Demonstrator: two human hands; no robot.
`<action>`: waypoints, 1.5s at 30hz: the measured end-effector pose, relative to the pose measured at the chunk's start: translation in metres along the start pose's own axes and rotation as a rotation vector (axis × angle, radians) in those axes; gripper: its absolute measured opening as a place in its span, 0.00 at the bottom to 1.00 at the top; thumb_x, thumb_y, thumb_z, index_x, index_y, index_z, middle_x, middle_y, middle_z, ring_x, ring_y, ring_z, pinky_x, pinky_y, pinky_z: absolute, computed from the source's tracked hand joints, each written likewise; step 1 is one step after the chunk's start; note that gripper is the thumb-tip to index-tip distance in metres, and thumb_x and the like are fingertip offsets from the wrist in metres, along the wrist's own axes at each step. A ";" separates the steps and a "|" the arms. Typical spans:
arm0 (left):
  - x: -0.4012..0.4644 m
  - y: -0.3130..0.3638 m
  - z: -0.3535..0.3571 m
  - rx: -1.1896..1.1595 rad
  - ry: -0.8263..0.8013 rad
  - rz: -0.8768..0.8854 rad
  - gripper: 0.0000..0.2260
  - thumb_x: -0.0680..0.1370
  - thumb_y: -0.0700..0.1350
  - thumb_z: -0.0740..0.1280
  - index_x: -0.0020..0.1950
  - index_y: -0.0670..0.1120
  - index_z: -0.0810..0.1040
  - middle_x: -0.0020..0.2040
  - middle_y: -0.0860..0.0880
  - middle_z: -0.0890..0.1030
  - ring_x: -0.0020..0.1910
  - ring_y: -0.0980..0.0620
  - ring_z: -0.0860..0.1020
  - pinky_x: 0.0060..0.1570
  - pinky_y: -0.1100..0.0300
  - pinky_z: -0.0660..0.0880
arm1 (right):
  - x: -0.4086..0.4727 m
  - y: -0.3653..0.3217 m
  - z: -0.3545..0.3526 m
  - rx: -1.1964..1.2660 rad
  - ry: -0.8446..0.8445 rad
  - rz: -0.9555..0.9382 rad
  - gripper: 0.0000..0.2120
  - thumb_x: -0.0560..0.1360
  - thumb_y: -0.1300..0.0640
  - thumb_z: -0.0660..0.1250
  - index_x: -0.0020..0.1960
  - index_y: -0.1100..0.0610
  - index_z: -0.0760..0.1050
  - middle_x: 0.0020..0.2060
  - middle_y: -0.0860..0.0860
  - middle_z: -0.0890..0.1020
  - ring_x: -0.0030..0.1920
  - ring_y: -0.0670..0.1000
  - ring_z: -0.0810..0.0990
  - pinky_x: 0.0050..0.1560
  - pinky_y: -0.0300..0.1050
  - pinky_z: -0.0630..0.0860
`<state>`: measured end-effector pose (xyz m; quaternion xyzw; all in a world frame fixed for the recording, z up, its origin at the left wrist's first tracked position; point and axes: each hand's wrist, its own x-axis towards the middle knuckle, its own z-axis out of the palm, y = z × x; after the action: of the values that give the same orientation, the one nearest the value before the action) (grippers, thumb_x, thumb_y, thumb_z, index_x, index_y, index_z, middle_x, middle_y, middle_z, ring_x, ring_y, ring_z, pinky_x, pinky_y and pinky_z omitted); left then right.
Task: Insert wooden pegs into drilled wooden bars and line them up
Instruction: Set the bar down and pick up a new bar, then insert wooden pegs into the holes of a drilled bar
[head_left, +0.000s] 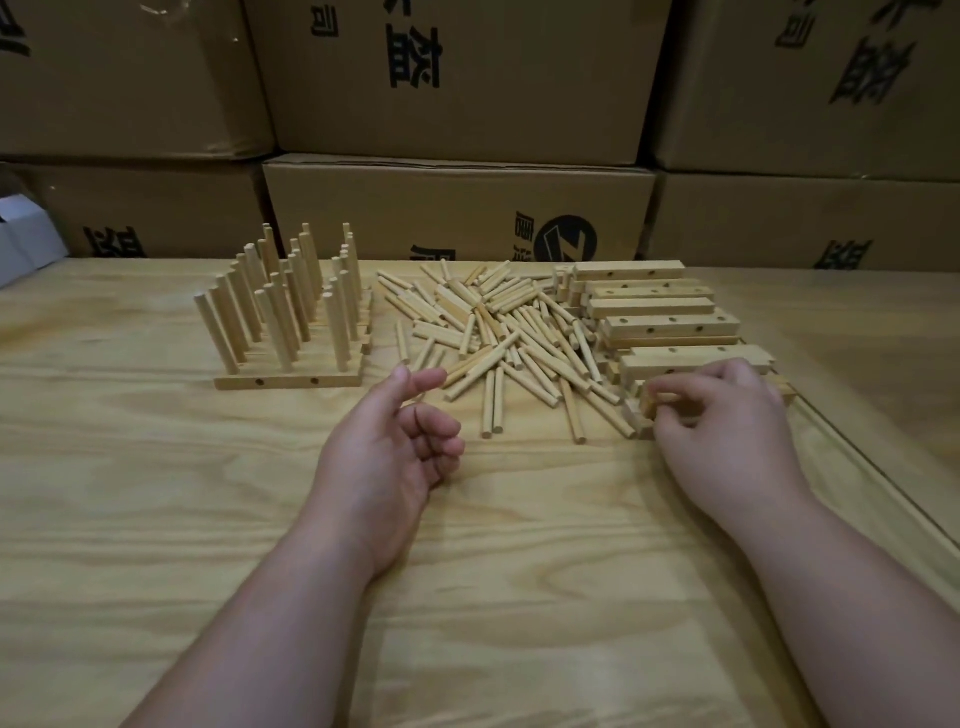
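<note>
Right hand, centre-right of frame, fingers curled round the end of a drilled bar at the near edge of the bar stack. Left hand, mid-frame, palm up, fingers loosely curled, thumb out, holds nothing, just short of the loose peg pile. Upper left: finished bars w/ upright pegs, lined up in rows; front bar shows 3 pegs. Bar stack approx 7+ bars; loose pegs too many to count. All on a pale plywood table; cardboard boxes w/ black print stacked behind.
</note>
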<state>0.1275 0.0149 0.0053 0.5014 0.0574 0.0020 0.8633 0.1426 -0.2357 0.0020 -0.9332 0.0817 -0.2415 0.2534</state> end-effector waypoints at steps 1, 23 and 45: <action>0.000 0.000 0.000 0.001 -0.001 0.001 0.15 0.84 0.53 0.58 0.54 0.45 0.79 0.30 0.48 0.76 0.27 0.52 0.76 0.35 0.57 0.71 | 0.000 -0.001 0.001 -0.001 -0.006 -0.012 0.12 0.75 0.55 0.68 0.56 0.43 0.83 0.47 0.43 0.71 0.53 0.46 0.65 0.62 0.50 0.70; 0.001 -0.003 -0.004 0.022 -0.044 0.041 0.12 0.84 0.48 0.60 0.59 0.47 0.80 0.32 0.47 0.78 0.29 0.52 0.77 0.31 0.60 0.74 | -0.011 -0.024 -0.001 -0.165 0.092 -0.206 0.09 0.76 0.55 0.70 0.54 0.43 0.77 0.50 0.40 0.75 0.55 0.48 0.66 0.52 0.45 0.50; -0.009 -0.014 0.002 0.514 -0.302 0.155 0.12 0.77 0.48 0.72 0.60 0.52 0.83 0.51 0.50 0.88 0.42 0.60 0.83 0.42 0.68 0.77 | -0.024 -0.055 0.007 0.922 0.097 -0.127 0.07 0.79 0.53 0.68 0.55 0.43 0.80 0.46 0.42 0.83 0.44 0.45 0.82 0.40 0.40 0.81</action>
<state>0.1182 0.0059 -0.0055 0.7008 -0.1113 -0.0213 0.7043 0.1265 -0.1792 0.0151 -0.7140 -0.0796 -0.3108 0.6223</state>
